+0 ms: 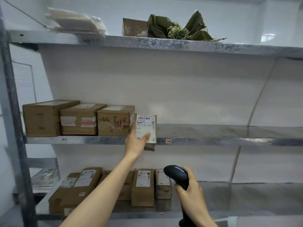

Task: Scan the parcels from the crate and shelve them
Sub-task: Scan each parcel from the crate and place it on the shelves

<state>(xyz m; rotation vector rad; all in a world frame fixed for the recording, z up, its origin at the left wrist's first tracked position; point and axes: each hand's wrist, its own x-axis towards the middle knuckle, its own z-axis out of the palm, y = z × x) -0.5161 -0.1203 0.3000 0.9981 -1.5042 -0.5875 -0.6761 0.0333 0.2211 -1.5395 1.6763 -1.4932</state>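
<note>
The left hand [136, 142] grips a small labelled parcel [146, 126] from below, thumb across the white label and the other fingers hidden behind it; the parcel stands upright at the front edge of the middle shelf [213, 141], just beside the rightmost of three cardboard boxes [114, 121], its bottom end hanging below the shelf lip. The right hand [191, 190] is curled round the handle of a black barcode scanner [177, 173], held lower down in front of the bottom shelf [139, 214]; there more parcels [142, 187] stand in a row.
</note>
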